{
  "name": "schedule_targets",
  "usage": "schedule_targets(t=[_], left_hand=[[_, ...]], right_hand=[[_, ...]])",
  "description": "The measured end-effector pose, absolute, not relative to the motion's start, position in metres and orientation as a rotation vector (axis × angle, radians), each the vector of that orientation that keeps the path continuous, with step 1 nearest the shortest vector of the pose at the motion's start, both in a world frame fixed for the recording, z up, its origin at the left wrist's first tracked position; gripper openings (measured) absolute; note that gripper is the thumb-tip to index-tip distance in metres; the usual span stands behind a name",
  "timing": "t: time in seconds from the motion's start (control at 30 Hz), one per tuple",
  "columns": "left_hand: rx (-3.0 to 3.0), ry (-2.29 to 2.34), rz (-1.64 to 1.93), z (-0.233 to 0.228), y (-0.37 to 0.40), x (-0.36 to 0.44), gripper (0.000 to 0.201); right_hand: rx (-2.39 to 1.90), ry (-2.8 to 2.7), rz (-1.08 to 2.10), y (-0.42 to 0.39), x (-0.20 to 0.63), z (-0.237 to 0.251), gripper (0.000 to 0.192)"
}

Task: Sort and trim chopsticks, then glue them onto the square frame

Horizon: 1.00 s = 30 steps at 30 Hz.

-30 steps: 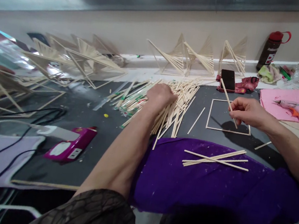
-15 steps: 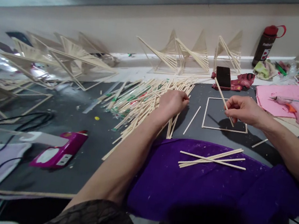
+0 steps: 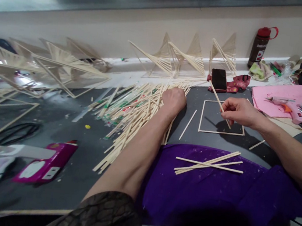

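My right hand (image 3: pixel 238 111) pinches a thin wooden stick (image 3: pixel 216 93), which slants up to the left. Under that hand, a square frame of sticks (image 3: pixel 209 131) lies flat on the dark board. My left hand (image 3: pixel 174 99) is curled at the right side of a big pile of wooden sticks (image 3: pixel 135 124); its fingertips are hidden, so what they hold cannot be made out. Between the hands lies a single short stick (image 3: pixel 187 124). Several crossed sticks (image 3: pixel 209 163) rest on the purple cloth (image 3: pixel 198 193) over my lap.
Stick-built twisted models (image 3: pixel 186 54) stand along the wall, with more models (image 3: pixel 60 60) at left. A phone (image 3: pixel 219 79), a bottle (image 3: pixel 259 47) and a pink glue gun (image 3: pixel 288 107) on pink cloth sit at the back right. A magenta-and-white device (image 3: pixel 46 164) and cables lie at left.
The view has turned slightly, so most things appear farther left. My left hand has curled inward over the pile, its fingers now more hidden. My right hand still pinches the stick above the frame.
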<state>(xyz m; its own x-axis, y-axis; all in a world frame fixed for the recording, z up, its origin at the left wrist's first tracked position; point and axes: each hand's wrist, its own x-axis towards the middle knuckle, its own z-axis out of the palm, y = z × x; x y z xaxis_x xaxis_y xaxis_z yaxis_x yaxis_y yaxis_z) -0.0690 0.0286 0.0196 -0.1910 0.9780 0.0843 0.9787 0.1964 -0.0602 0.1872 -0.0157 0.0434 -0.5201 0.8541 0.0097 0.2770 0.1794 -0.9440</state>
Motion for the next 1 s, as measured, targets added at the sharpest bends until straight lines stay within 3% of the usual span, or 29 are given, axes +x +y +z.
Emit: schedule_targets(t=[0.3,0.57,1.0], left_hand=[[-2.009,-2.452,-0.036,0.02,0.028,-0.069,0.034],[-1.947,-2.504,-0.325,0.036,0.054,-0.079,0.035],[-1.941,-2.562,-0.229,0.023,0.132,-0.076,0.061]], right_hand=[[-1.064,-1.897,1.342,-0.016,0.186,0.046,0.016],[-1.11,-1.895,1.359,-0.015,0.184,0.042,0.016],[-1.059,-1.987,1.289,-0.011,0.188,0.031,0.007]])
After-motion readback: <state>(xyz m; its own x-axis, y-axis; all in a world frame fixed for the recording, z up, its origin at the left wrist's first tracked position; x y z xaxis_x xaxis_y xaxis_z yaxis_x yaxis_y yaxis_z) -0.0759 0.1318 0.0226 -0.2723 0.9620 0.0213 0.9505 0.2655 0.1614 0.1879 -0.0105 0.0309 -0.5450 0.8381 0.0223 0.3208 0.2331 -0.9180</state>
